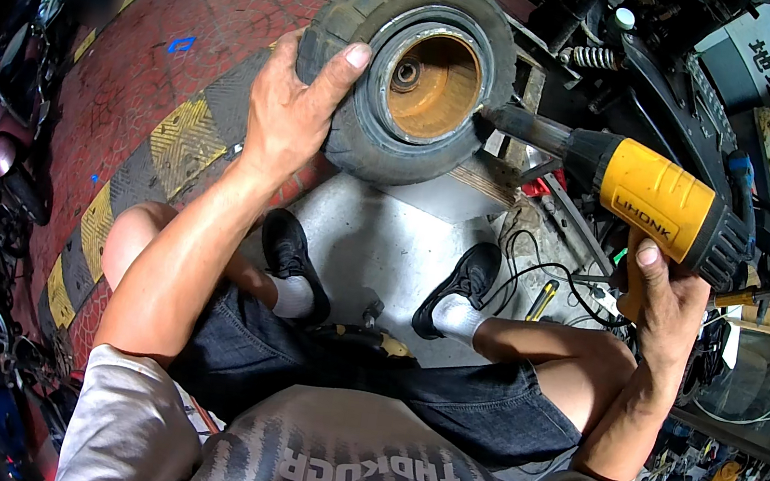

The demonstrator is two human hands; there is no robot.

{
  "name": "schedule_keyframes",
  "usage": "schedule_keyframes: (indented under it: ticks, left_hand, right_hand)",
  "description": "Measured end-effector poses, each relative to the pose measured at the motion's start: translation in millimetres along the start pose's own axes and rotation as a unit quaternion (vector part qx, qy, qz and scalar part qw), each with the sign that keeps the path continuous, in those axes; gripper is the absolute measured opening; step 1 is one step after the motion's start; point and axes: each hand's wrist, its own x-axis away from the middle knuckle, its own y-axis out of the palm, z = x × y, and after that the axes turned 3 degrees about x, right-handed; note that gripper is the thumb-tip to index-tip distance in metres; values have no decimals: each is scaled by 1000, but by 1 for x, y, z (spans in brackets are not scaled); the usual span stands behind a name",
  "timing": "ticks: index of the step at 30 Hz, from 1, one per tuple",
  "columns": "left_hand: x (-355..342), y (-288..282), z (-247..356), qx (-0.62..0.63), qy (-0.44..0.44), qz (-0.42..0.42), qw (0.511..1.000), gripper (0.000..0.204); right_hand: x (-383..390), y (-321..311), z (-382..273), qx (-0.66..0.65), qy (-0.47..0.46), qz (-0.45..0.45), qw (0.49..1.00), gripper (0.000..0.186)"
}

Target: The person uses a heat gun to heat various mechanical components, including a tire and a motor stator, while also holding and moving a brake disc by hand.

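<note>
A small wheel with a knobbly black tyre (363,4) is held up in front of me, above my feet. Its open drum-like hub (456,70) faces me, rusty brown inside with a bearing at the centre. My left hand (289,116) clasps the tyre's left side, thumb on the sidewall. In my right hand (673,308) is a yellow and black heat gun (657,203), gripped by its handle. Its nozzle (527,125) points left and ends close to the right side of the hub and tyre; whether it touches, I cannot tell.
A wooden crate (495,177) stands just behind the wheel. Black cable (583,291) and a yellow-handled tool (542,300) lie on the floor by my right foot. Scooter parts with a coil spring (594,58) crowd the far right. A black-and-yellow speed bump (187,132) runs along the left.
</note>
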Motion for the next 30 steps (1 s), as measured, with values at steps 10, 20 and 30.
schedule_keyframes:
  ticks: [10, 20, 30]
  left_hand:
    - [-11, 1, -24, 88, -48, 25, 995, 72]
    - [-13, 3, -14, 80, -63, 30, 994, 65]
    - [-8, 6, 10, 33, -46, 35, 998, 65]
  right_hand:
    - [9, 12, -9, 12, 26, -52, 998, 40]
    - [21, 20, -20, -13, -6, -96, 995, 46]
    - [17, 30, -30, -15, -112, -79, 990, 51]
